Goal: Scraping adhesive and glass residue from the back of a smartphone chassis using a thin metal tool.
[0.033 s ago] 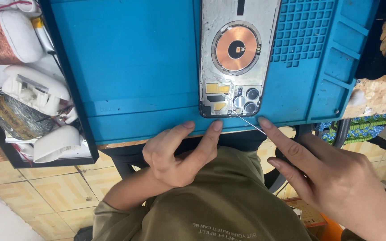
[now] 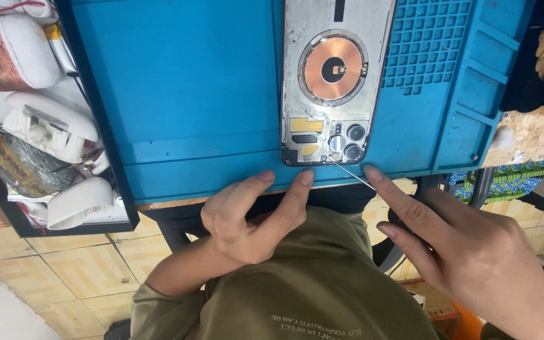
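Right hand grip on thin probe at phone back housing

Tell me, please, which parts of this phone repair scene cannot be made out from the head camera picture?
- Phone back housing: its far end is cut off by the top edge.
- Thin metal probe: its rear end is hidden under the right hand.
- Left hand: the palm side is turned away, so anything under it is unseen.
- Black tray of spools: cut off by the left edge.
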